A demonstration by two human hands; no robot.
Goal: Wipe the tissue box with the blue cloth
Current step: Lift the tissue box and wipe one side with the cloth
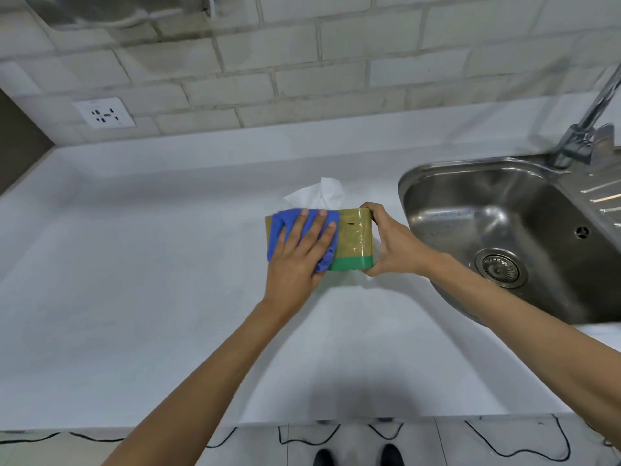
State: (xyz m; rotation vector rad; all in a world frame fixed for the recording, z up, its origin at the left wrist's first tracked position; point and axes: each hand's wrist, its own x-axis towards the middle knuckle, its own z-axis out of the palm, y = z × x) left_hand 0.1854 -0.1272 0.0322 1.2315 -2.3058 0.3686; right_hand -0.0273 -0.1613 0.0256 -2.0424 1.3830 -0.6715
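A tan tissue box (354,235) with a green lower band stands on the white counter (134,297), and a white tissue (322,195) sticks out behind its top. My left hand (299,253) lies flat on the blue cloth (279,227) and presses it against the box's near face, covering the left half. My right hand (389,242) grips the box's right end, thumb at the top corner and fingers at the bottom corner.
A steel sink (504,230) with a drain lies right of the box, and a tap (584,136) rises at its far corner. A tiled wall with a socket (105,113) runs along the back. Cables trail on the floor below the counter's near edge.
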